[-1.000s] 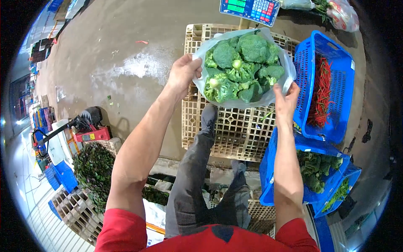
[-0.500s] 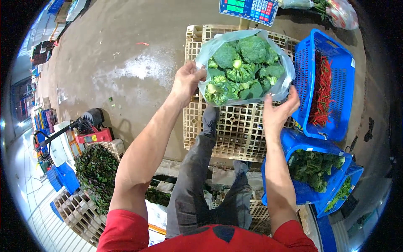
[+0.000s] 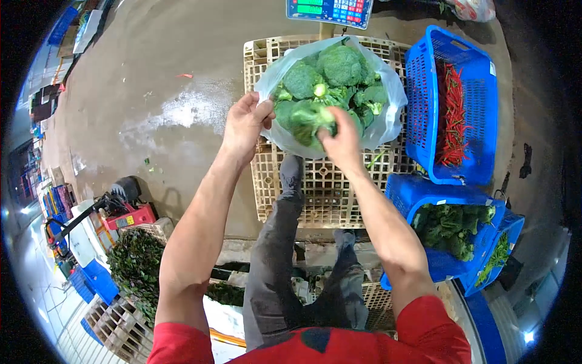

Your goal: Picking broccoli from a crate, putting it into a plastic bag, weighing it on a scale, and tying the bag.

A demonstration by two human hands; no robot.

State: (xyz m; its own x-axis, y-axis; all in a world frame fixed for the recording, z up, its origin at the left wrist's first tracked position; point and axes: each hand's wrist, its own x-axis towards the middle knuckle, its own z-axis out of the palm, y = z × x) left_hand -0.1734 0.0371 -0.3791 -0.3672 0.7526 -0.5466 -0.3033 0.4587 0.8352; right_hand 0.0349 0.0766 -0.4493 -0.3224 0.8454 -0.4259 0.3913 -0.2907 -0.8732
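A pale translucent plastic bag [image 3: 388,100] full of broccoli [image 3: 340,65] stands with its mouth wide apart on the beige plastic pallet [image 3: 315,188]. My left hand [image 3: 247,124] pinches the bag's rim on its left side. Over the near part of the bag, my right hand [image 3: 343,141] grips a broccoli floret [image 3: 310,121] by its pale stem. That floret is smeared by motion, its head turned to the left above the other pieces.
Right of the pallet is a blue crate [image 3: 421,115] of red chilies [image 3: 451,115]. Nearer stands another blue crate [image 3: 403,194] with dark leafy greens [image 3: 451,230]. A scale display [image 3: 330,11] rises behind the bag. Dark leaves [image 3: 136,261] are heaped at the left.
My right hand has left the bag's right rim, moved left over its near side and taken hold of a broccoli floret. My left hand stays on the rim.
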